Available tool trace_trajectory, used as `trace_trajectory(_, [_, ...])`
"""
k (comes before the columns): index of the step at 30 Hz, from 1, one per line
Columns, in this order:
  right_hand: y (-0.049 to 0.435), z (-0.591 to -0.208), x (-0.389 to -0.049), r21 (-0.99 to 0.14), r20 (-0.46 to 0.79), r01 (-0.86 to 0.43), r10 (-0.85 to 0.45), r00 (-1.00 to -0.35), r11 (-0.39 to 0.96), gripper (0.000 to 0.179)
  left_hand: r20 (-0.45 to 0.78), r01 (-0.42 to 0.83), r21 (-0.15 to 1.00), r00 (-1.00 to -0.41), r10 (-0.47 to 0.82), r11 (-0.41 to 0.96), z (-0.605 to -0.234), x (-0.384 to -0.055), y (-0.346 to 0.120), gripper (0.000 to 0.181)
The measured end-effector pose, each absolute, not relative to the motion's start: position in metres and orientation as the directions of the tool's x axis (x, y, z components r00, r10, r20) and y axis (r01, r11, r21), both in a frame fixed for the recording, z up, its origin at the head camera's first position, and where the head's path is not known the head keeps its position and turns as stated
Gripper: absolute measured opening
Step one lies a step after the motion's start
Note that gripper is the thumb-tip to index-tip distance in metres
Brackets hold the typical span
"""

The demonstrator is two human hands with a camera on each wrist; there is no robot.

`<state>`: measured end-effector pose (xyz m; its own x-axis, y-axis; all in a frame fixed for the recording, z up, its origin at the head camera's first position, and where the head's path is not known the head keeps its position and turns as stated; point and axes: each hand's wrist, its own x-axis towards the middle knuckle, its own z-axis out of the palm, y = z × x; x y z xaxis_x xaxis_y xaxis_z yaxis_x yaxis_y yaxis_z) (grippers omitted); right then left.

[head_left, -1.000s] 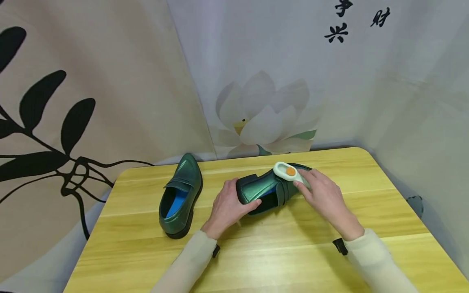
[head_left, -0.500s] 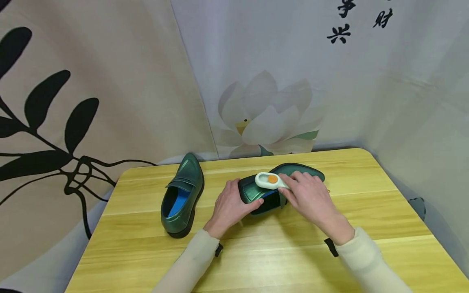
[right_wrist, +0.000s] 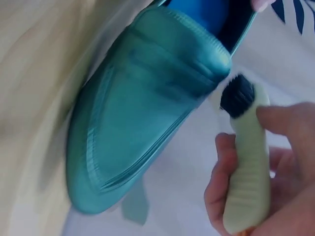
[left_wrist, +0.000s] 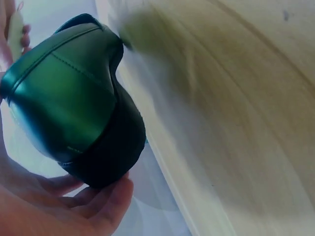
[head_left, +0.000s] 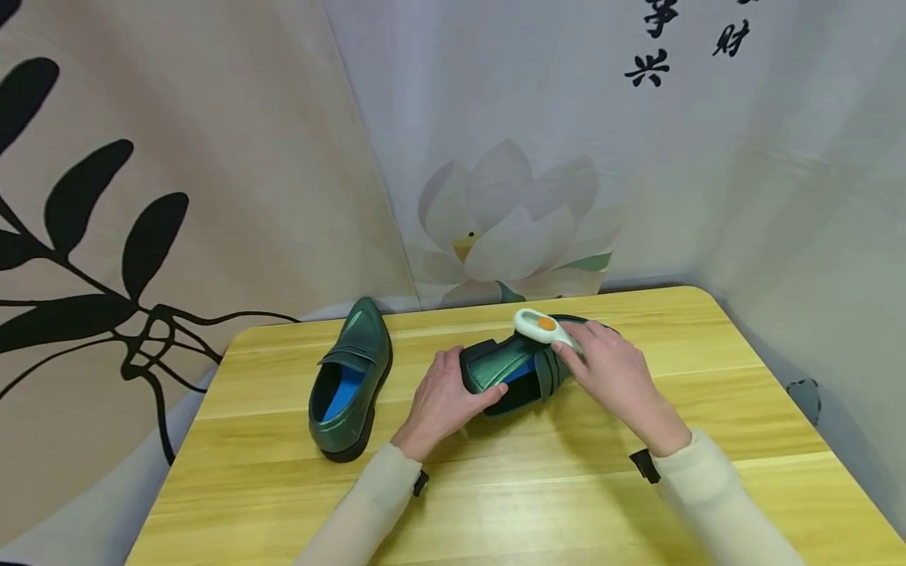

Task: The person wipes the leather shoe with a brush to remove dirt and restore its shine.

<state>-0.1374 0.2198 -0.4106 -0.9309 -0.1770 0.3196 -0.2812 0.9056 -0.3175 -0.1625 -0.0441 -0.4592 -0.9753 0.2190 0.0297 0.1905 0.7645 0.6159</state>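
A green metallic loafer [head_left: 495, 365] with a blue insole is tilted on its side, its toe pointing right in the head view. My left hand [head_left: 447, 397] grips it by the heel, thumb over the opening's edge and fingers along the dark sole. In my right hand [head_left: 612, 365] is a pale brush [head_left: 535, 325] with an orange button, held over the shoe's far side. The right wrist view shows the brush's dark bristles [right_wrist: 238, 96] facing the shoe's side, close beside the upper [right_wrist: 142, 108]. The left wrist view shows the heel [left_wrist: 69, 98] up close.
The matching green loafer [head_left: 351, 377] stands upright to the left, toe pointing away. Both shoes are on a yellow wooden table [head_left: 538, 503]. Behind the table's back edge hangs a pale curtain [head_left: 538, 102] printed with a flower, leaves and characters.
My right hand drew the brush left toward the heel, then moved back up and right along the shoe's far side. My left hand keeps its grip on the heel.
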Motion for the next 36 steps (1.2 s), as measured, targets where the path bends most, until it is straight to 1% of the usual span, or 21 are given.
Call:
trace_trajectory(2, [0.228,-0.412,-0.139,-0.400,0.292,-0.223,-0.107,-0.951,0.889,0.043,0.014,0.187,0.620,-0.974,0.228,0.762,-0.458,-0.164,-0.046,0.102])
trace_trajectory(4, [0.234,-0.413,-0.141,-0.448,0.261,-0.180,-0.064,-0.963,0.876,0.045,-0.007,0.171,0.627,-0.975,0.224,0.760,-0.457,-0.164,-0.049,0.100])
trace_trajectory(9, [0.246,-0.423,-0.148,-0.492,0.176,-0.129,-0.047,-0.983,0.861,0.049,-0.043,0.130,0.630,-0.978,0.202,0.766,-0.455,-0.165,-0.052,0.100])
trace_trajectory(13, [0.262,-0.433,-0.151,-0.490,0.154,-0.065,0.013,-0.988,0.869,0.050,-0.054,0.126,0.630,-0.977,0.206,0.766,-0.456,-0.165,-0.053,0.102])
trace_trajectory(17, [0.276,-0.440,-0.151,-0.480,0.163,-0.012,0.076,-0.984,0.877,0.050,-0.060,0.118,0.622,-0.979,0.197,0.774,-0.457,-0.165,-0.052,0.102])
trace_trajectory(22, [0.272,-0.440,-0.154,-0.503,0.167,-0.038,0.054,-0.984,0.863,0.054,-0.055,0.128,0.619,-0.977,0.205,0.775,-0.458,-0.164,-0.048,0.101])
trace_trajectory(25, [0.275,-0.439,-0.153,-0.496,0.160,-0.016,0.073,-0.984,0.868,0.054,-0.058,0.132,0.618,-0.975,0.212,0.775,-0.457,-0.163,-0.046,0.102])
trace_trajectory(30, [0.300,-0.442,-0.147,-0.474,0.090,0.091,0.151,-0.984,0.876,0.057,-0.079,0.114,0.612,-0.976,0.203,0.783,-0.457,-0.164,-0.048,0.101])
trace_trajectory(34, [0.316,-0.447,-0.144,-0.480,0.011,0.122,0.145,-0.989,0.869,0.065,-0.087,0.114,0.612,-0.974,0.210,0.782,-0.458,-0.166,-0.050,0.100])
trace_trajectory(36, [0.322,-0.447,-0.142,-0.486,-0.003,0.118,0.134,-0.991,0.866,0.068,-0.097,0.118,0.619,-0.969,0.225,0.777,-0.459,-0.166,-0.051,0.099])
